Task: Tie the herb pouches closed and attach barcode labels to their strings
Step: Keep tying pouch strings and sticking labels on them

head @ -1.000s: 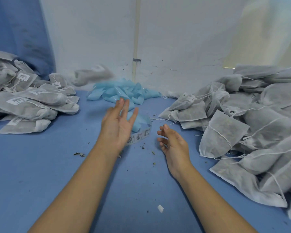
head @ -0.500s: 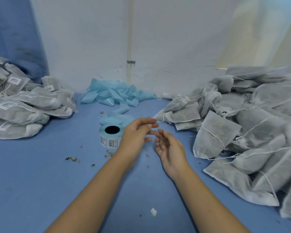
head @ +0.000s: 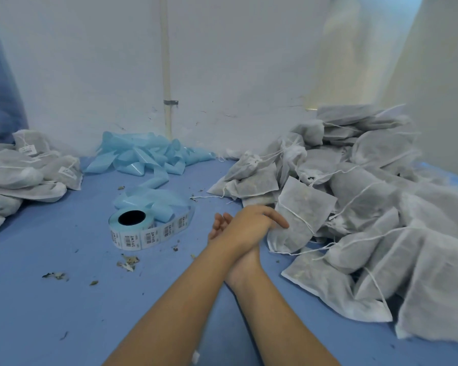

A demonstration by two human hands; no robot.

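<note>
Your 2 forearms crossed over the near middle of the blue table; the left arm lay on top. Your left hand reached rightward, its fingers stretched fairly straight and resting on the lower left face of 1 herb pouch. Grip unclear: the fingertips touched the fabric, no curl round it seen. Your right hand sat under the left wrist, mostly hidden; only a few loosely spread fingers showed on its left side, holding nothing visible. Could not tell more of its shape.

That pouch leaned upright against the front of the untied pouch heap, white drawstring across its face. The heap filled the table's right side, from near the front edge back to the wall, with loose strings trailing.

Left of your hands, toward the table's middle, the barcode label roll lay flat, dark core facing up, printed labels showing round its side. A blue backing strip ran from it to a tangle of spent backing at the back edge.

Herb crumbs were scattered in front of the roll.

At the left edge, the labelled pouch stack lay well apart from your hands, white tags visible on several.

Behind everything, a white wall with 1 vertical pipe.
</note>
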